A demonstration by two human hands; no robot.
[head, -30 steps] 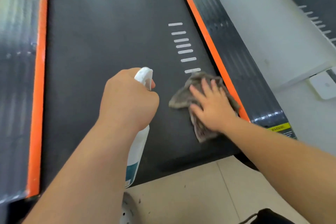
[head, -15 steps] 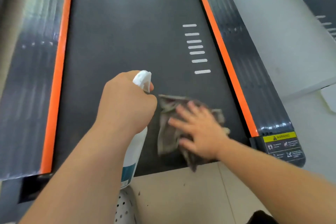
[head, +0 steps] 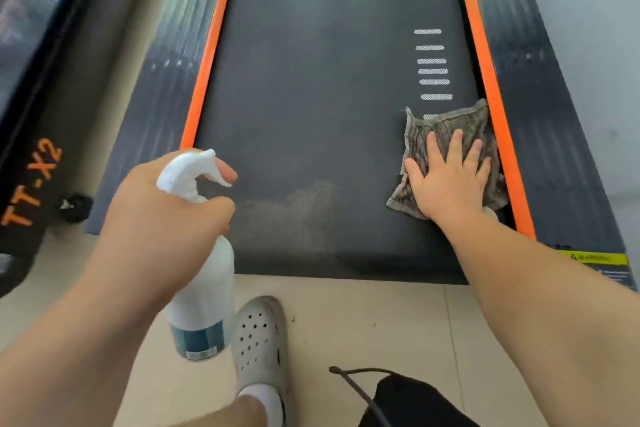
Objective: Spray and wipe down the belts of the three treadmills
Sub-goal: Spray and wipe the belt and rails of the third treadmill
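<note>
Left hand (head: 162, 215) is wrapped round the neck of a white spray bottle (head: 204, 291), one fingertip poking out by the nozzle. The bottle hangs over the floor tiles (head: 381, 322) just off the near end of the treadmill belt (head: 311, 80). It's got a teal label band near the bottom, but the print's too blurry to read. Right hand (head: 450, 180) is flat with fingers spread, pressing a grey-brown rag (head: 446, 128) onto the belt's right side, hard up against the orange edge strip (head: 486, 80). The rag covers the bottom of a column of white dash marks (head: 431, 71). There's a pale misted patch (head: 301, 208) on the belt between the hands. A yellow sticker (head: 599, 258) on the right side rail (head: 540, 149) reads WARNING, small print under it unreadable. The neighbouring machine (head: 17, 246) on the left has orange "TT-X2" lettering (head: 31, 184). Grey holey clog (head: 261, 336) on the tiles.
</note>
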